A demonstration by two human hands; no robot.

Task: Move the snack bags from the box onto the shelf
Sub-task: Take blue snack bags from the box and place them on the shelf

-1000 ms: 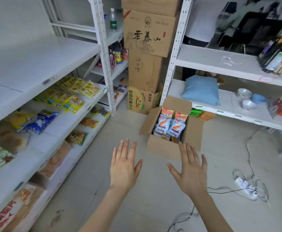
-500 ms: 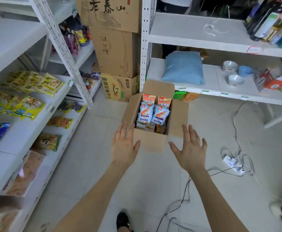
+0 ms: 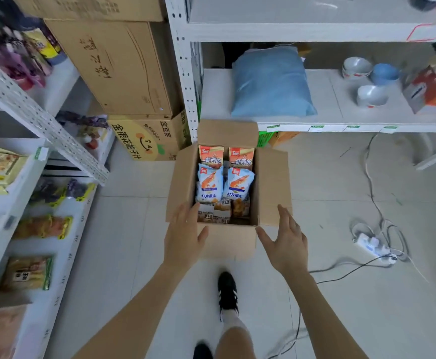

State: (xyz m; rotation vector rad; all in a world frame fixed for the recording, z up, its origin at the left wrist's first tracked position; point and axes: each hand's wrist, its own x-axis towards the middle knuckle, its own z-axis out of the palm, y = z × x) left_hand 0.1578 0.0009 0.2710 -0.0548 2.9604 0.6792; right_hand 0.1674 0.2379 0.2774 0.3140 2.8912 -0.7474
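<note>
Fingers (image 3: 185, 215) of the left hand (image 3: 185, 239) are straight and a little spread, holding nothing. Their tips are over the near left corner of the box (image 3: 227, 244). The right hand (image 3: 286, 244) is just as open and empty, its fingers (image 3: 285, 220) at the near edge of the right flap (image 3: 272, 185); I cannot tell whether they touch it.

What I'd worry about is the packing. The snack bags (image 3: 210, 185) stand tight together inside: 2 orange ones at the back, 2 blue ones in the middle, some small brown packs (image 3: 222, 212) nearest the person. Pull 1 puffy bag and its neighbour will likely ride up and spill onto the floor. The flaps stand loose and open, so a hand coming in wide could catch cardboard and not a bag. A shoe (image 3: 227, 291) is planted just in front of the box, and a careless step could shove it. The turn to the shelf (image 3: 77, 237) on the left ends among packets already lying there, which a hasty drop could knock off.

The brown packs are just beyond the left fingertips. The blue bags lie further in, between both hands.
</note>
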